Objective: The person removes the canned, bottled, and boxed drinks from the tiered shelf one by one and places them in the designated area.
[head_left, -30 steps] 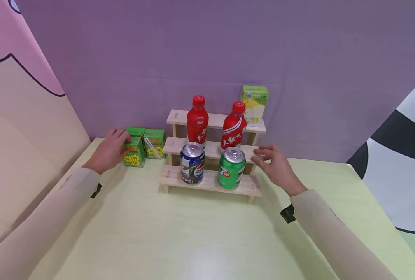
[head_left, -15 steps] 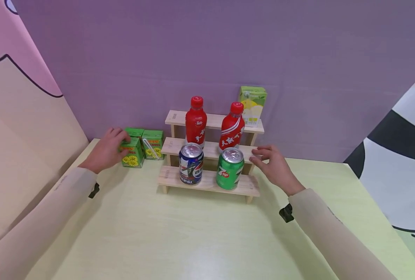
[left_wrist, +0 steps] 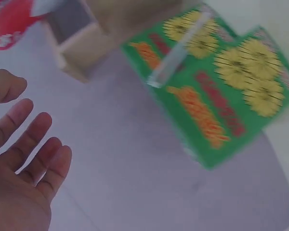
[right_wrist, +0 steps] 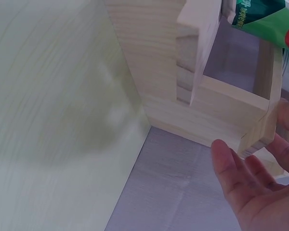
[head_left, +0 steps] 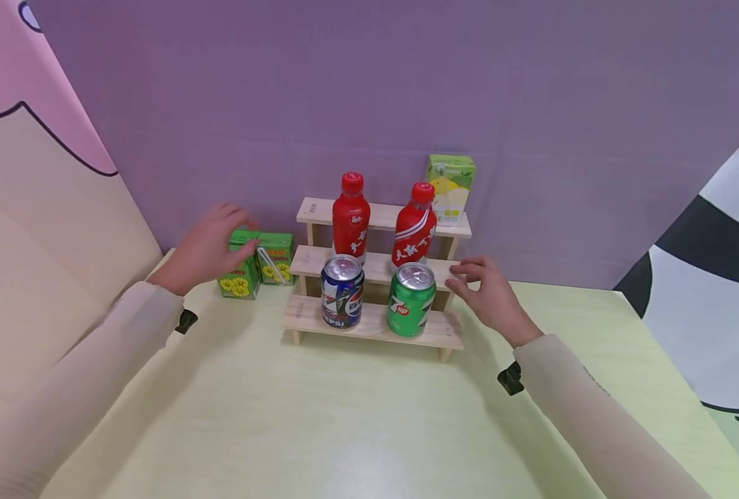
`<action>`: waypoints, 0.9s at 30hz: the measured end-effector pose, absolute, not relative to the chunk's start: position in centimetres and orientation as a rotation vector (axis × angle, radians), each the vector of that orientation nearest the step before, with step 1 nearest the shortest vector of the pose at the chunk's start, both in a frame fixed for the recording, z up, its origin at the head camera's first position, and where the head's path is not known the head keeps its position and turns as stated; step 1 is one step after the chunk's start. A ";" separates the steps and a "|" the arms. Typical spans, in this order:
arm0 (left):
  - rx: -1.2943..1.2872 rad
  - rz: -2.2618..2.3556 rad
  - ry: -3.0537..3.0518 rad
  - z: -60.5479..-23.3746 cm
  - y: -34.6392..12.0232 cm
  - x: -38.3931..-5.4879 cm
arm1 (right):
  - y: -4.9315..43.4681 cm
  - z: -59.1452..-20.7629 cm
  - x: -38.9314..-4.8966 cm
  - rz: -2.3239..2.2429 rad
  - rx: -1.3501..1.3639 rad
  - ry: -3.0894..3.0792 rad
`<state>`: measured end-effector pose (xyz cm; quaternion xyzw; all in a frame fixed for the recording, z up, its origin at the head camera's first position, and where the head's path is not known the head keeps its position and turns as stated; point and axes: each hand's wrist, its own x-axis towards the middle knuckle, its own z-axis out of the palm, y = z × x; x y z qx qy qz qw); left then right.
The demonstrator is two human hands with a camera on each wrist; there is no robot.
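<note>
My left hand (head_left: 207, 249) is over the green drink cartons (head_left: 237, 283) at the back left, partly covering them in the head view. Its fingers are loosely spread and hold nothing; the left wrist view shows the palm apart from the cartons (left_wrist: 221, 103), one with a wrapped straw on its front. My right hand (head_left: 490, 298) grips the right end of the middle step of a three-tier wooden display stand (head_left: 309, 260), thumb on one side of the board and fingers on the other. A green 7up can (head_left: 411, 308) stands on the bottom step, close to it.
A blue Pepsi can (head_left: 342, 298) shares the bottom step. Two red bottles (head_left: 351, 225) stand on the middle step, and a light green juice carton (head_left: 451, 190) is on the top step's right end. A purple wall (head_left: 369, 83) rises right behind.
My left hand has let go of the front green carton and moved up and slightly right, its fingers opening. My right hand stays at the stand.
</note>
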<state>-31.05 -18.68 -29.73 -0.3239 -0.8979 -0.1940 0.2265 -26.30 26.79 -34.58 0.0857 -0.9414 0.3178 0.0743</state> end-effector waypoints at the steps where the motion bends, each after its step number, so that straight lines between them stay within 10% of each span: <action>1: -0.893 -0.538 -2.477 -29.3 -18.3 -30.8 | 26.8 -34.6 -26.3 0.954 0.252 -2.825; 27: -1.017 -0.504 -2.445 -18.5 -5.0 -28.7 | 26.8 -34.7 -26.3 0.956 0.230 -2.841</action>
